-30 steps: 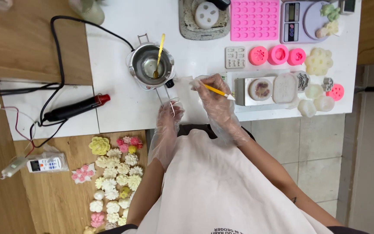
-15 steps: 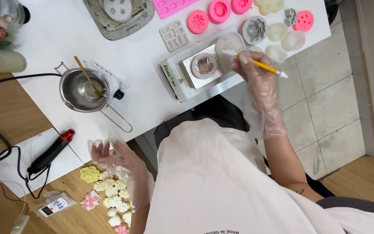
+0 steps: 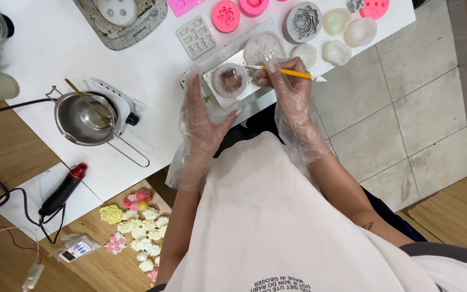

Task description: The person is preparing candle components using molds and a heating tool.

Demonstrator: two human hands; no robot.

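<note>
Right hand [image 3: 287, 86] pinching yellow tool [image 3: 290, 73] over round mould [image 3: 229, 80]; left hand [image 3: 204, 121] spread flat, empty, seemingly touching grey tray [image 3: 212, 73].

Clear plastic gloves (loose, crinkled) cover each hand [image 3: 204, 121]; pale apron [image 3: 266, 216] below.

Bagged white remote [image 3: 77, 249], perhaps screened
</note>
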